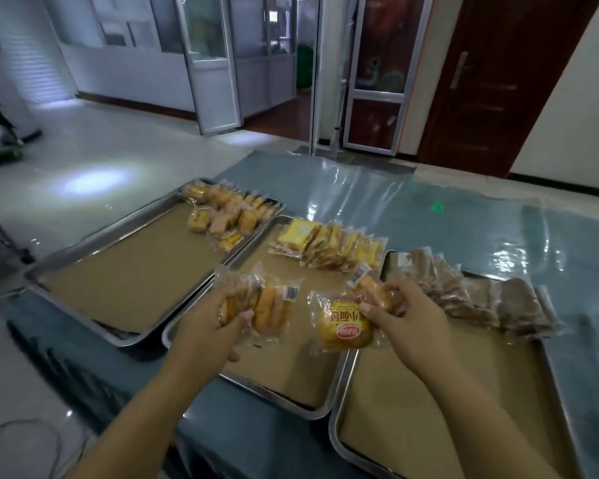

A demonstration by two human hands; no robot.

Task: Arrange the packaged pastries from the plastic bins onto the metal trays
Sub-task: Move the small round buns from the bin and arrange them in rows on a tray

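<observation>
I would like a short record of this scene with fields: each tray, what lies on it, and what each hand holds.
trays: three, metal, side by side on the covered table
left tray: orange packets at its far end
middle tray: yellow packets in a row at its far end
right tray: brown packets in a row at its far end
left hand: grips several packaged pastries above the middle tray
right hand: pinches bun packets near the middle tray's right edge

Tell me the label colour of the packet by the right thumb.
Yellow with a red logo on the packet, head view.
</observation>
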